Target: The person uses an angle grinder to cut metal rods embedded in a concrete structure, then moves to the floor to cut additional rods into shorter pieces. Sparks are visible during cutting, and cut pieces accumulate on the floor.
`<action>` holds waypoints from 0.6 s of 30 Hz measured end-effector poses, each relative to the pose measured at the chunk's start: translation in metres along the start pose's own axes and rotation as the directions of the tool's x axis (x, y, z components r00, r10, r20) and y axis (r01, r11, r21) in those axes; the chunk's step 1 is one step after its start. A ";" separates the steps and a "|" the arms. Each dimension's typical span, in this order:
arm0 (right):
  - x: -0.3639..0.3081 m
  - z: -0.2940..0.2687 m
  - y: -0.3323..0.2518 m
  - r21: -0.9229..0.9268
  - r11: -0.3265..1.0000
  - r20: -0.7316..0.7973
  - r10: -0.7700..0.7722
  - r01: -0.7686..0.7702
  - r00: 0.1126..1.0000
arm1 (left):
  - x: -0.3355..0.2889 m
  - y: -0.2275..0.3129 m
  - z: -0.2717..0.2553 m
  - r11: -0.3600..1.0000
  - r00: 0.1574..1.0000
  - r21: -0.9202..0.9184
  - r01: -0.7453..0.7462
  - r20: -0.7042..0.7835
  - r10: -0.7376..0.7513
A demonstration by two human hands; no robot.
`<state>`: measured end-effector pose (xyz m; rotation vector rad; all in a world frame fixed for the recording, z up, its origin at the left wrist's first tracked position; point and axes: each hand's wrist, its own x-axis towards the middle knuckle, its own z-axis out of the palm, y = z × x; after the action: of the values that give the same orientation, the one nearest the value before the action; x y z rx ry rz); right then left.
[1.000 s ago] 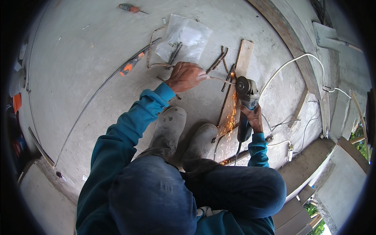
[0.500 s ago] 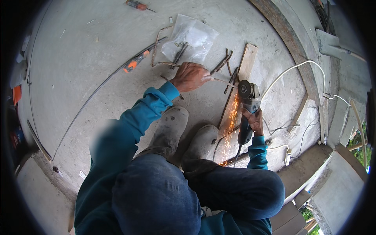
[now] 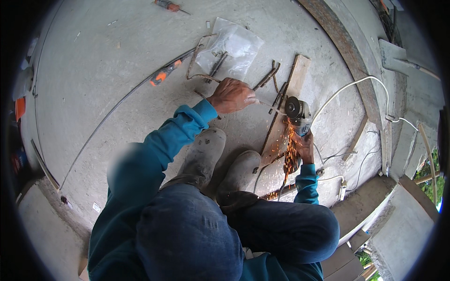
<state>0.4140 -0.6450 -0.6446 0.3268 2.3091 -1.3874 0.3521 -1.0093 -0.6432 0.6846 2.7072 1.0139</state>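
Left hand (image 3: 232,96): closed on bent rod (image 3: 204,76), centre;
Right hand (image 3: 304,146): gripping grinder (image 3: 302,122), right of centre;
Cut: sparks (image 3: 290,146) flying; seemingly unfinished

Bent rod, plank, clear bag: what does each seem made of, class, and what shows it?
Bent rod: probably steel, dull brown, perhaps rusted; sparks fly near the grinder. Plank: likely unpainted wood, pale tan, matt. Clear bag: seemingly thin plastic, glossy, crinkled.
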 end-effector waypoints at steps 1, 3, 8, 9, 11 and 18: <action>0.006 0.006 -0.002 0.035 0.997 0.038 -0.064 0.062 0.997 | -0.006 0.000 -0.002 1.000 1.000 0.011 -0.011 0.010 0.011; 0.003 0.014 -0.005 0.091 0.996 -0.008 -0.006 0.007 1.000 | -0.009 0.010 0.001 0.997 0.996 -0.041 -0.067 -0.069 0.064; -0.027 -0.038 -0.048 0.325 0.937 -0.199 0.202 -0.130 0.959 | -0.012 -0.002 -0.001 1.000 0.997 0.012 -0.009 -0.076 0.010; -0.026 -0.049 -0.051 0.280 0.958 -0.300 0.144 -0.057 0.943 | -0.014 0.000 0.000 0.999 0.997 0.036 0.002 -0.072 0.001; -0.031 -0.064 -0.065 0.289 0.957 -0.311 0.112 -0.018 0.944 | -0.017 0.003 -0.003 0.999 0.995 0.028 0.032 -0.093 -0.029; -0.059 -0.053 -0.080 0.363 0.931 -0.301 0.155 -0.037 0.941 | -0.011 0.032 -0.064 0.973 0.976 -0.102 0.207 0.087 -0.199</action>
<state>0.4211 -0.6352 -0.5320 0.8275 2.2389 -1.8120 0.3531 -1.0308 -0.5738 0.4080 2.5687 1.0541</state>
